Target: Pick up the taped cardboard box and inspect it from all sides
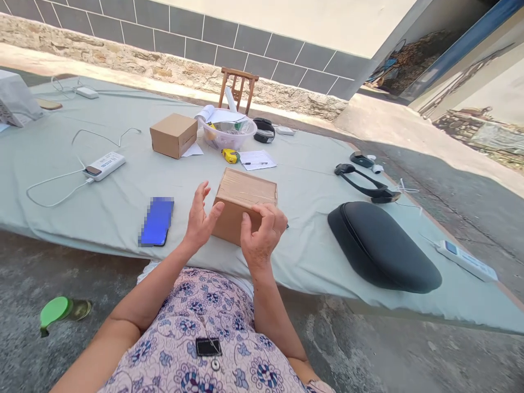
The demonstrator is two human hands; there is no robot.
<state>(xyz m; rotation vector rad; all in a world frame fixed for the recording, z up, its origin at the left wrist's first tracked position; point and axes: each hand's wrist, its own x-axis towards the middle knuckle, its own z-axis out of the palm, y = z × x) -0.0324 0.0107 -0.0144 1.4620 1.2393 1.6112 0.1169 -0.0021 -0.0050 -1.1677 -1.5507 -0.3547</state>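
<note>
A taped cardboard box sits near the table's front edge, right before me. My left hand is at the box's left side, its fingers raised and spread, with the thumb by the front left corner; whether it touches the box I cannot tell. With bent fingers over the upper front edge and the thumb against the front face, my right hand grips the box at its right end. A phone, its screen blurred blue, lies to the left of my left hand.
Behind the box are a second carton, a yellow tape measure, paper with a pen and a plastic basin. A black case and headset lie right. A cabled power bank lies left.
</note>
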